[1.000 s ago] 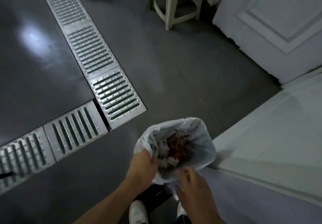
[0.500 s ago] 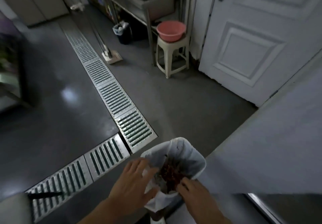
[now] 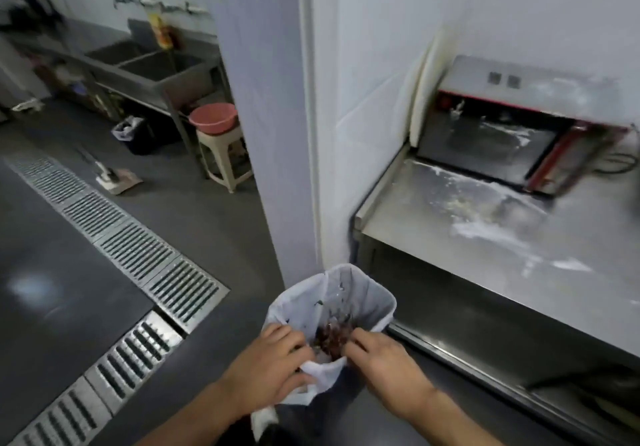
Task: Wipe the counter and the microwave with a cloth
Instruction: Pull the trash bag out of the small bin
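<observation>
- Your left hand (image 3: 266,373) grips the near edge of the liner (image 3: 356,293), with the fingers curled over it.
- Your right hand (image 3: 384,366) has its fingers curled at the same rim and seems to pinch it. The blur leaves that short of certain.
- No cloth is in view, so wiping looks not yet begun.
- The counter (image 3: 571,237) is to your right, just beside the liner and above it. The microwave (image 3: 485,147) sits at its back against the wall.
- Pull the liner unevenly and it could slip or tip, dropping the dark waste (image 3: 332,336) on the floor.
- Both hands are right at the waste. Touch the cloth or counter next and you would likely carry grime onto them.
- White residue (image 3: 485,227) lies across the counter and up the microwave's door. A sweep toward you would probably push it over the front edge onto the shelf (image 3: 485,324) below.
- A cord (image 3: 614,165) lies just right of the microwave. A wide stroke could snag it, and a wet cloth there is a hazard.
- The microwave's long axis runs along the wall, left to right, and its door faces you.
- The counter's long axis runs the same way, from the wall corner off to your right.
</observation>
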